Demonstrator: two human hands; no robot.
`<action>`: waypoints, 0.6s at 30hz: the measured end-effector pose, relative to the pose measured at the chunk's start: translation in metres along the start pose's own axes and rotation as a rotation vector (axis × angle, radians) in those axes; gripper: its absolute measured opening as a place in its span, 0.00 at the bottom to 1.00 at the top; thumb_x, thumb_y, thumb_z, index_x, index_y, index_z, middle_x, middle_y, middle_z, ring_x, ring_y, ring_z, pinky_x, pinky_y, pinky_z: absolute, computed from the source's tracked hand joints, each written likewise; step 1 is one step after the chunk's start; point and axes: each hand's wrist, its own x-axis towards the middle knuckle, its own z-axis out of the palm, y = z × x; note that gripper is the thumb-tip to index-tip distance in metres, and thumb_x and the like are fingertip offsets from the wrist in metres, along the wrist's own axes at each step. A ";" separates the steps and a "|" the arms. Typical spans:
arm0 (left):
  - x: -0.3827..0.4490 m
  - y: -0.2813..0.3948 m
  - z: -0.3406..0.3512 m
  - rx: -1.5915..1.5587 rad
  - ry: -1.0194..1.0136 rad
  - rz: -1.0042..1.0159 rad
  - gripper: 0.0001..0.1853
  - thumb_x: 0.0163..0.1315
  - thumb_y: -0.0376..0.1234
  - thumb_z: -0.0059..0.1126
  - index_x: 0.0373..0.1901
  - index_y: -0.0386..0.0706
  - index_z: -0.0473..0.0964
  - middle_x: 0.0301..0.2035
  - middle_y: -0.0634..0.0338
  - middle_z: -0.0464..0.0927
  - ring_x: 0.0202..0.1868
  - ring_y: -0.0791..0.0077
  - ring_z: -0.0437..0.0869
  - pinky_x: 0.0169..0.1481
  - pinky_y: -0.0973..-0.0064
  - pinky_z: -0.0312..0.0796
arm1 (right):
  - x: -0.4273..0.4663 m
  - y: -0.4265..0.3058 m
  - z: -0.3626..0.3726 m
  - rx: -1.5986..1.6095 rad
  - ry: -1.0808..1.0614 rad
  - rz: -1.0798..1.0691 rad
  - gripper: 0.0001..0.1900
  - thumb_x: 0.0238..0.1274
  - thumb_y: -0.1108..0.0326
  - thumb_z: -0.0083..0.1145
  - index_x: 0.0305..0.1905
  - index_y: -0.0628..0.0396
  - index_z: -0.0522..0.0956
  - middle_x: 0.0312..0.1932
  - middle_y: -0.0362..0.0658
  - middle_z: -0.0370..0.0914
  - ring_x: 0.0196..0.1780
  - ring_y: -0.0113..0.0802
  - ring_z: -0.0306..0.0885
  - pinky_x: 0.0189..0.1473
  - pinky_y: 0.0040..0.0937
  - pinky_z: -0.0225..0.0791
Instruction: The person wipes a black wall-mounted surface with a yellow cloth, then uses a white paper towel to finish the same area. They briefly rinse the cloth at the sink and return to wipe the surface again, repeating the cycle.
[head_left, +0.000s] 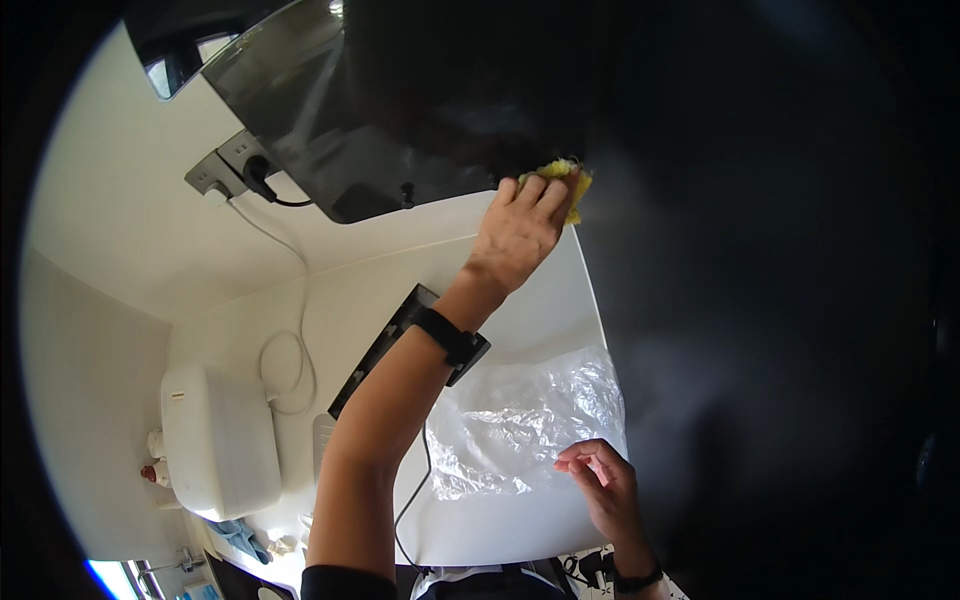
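Observation:
My left hand (519, 229) is raised at the top centre. Its fingers grip a yellow cleaning cloth or sponge (583, 196) and press it to the lower edge of a glossy black panel (420, 120), perhaps part of a range hood. Lower right, my right hand (604, 480) hovers over the edge of a crumpled clear plastic sheet or bag (517, 420), its fingers bent and nothing visible in them. The sheet lies on a white countertop (517, 525). Under my left forearm is a long black trough-shaped part (382, 352), partly hidden.
A white water heater (217, 442) hangs at left, its grey cord (306, 285) running up to wall sockets (225, 165) with two plugs. A thin black cable (411, 502) crosses the counter. A blue-grey cloth (244, 538) lies at lower left. Large dark surfaces fill the right side.

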 end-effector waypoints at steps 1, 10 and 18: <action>-0.005 -0.001 -0.003 -0.074 0.032 0.005 0.33 0.65 0.30 0.61 0.73 0.36 0.67 0.49 0.60 0.72 0.50 0.65 0.74 0.56 0.66 0.66 | -0.001 0.001 0.001 -0.002 -0.003 0.003 0.06 0.77 0.72 0.55 0.48 0.63 0.79 0.43 0.45 0.84 0.48 0.30 0.83 0.53 0.28 0.71; -0.064 -0.071 -0.085 -0.443 0.386 -0.294 0.30 0.51 0.20 0.62 0.60 0.41 0.81 0.34 0.60 0.69 0.40 0.65 0.73 0.45 0.67 0.58 | -0.005 -0.005 0.020 -0.009 -0.062 0.000 0.06 0.78 0.71 0.55 0.47 0.62 0.79 0.43 0.45 0.84 0.47 0.30 0.84 0.52 0.27 0.71; -0.070 -0.197 -0.114 0.141 0.741 -0.480 0.38 0.50 0.18 0.55 0.68 0.44 0.76 0.46 0.56 0.75 0.51 0.64 0.76 0.59 0.66 0.60 | -0.002 -0.020 0.046 -0.042 -0.122 -0.012 0.05 0.78 0.71 0.55 0.47 0.60 0.80 0.42 0.44 0.84 0.46 0.29 0.80 0.51 0.27 0.70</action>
